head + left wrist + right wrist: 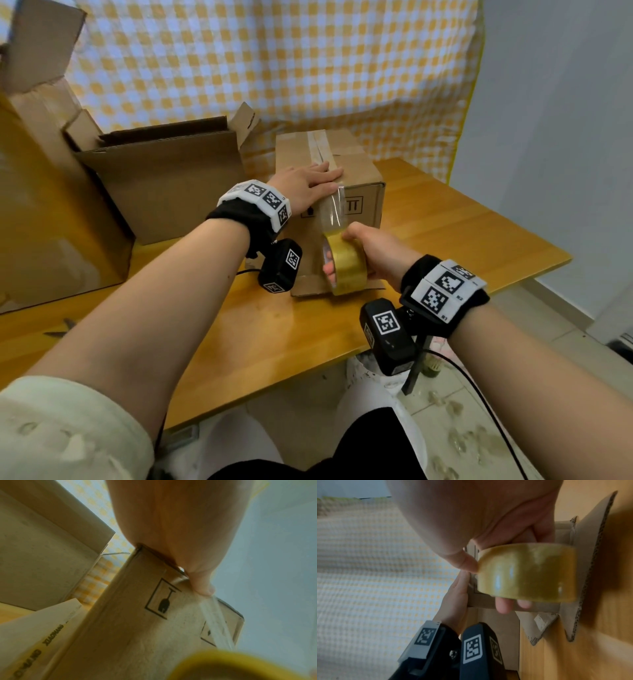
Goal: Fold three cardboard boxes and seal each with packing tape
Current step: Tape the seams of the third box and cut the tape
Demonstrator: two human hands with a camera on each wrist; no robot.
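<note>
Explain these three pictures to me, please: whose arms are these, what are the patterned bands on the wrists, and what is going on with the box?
No machine here: a person works with bare hands, wearing tracking bands and a small camera on each wrist. The big picture comes from a head camera; the other two look along each hand. The left hand lies flat on top of a closed cardboard box, pinning down the strip of clear tape. The right hand grips the tape roll, drawing the strip down the box's front. Beside it on the wooden table stand two open boxes, and what look like scissors lie at the left.

Wooden table (445, 236) under cardboard boxes (342, 192), scissors (63, 327)
</note>
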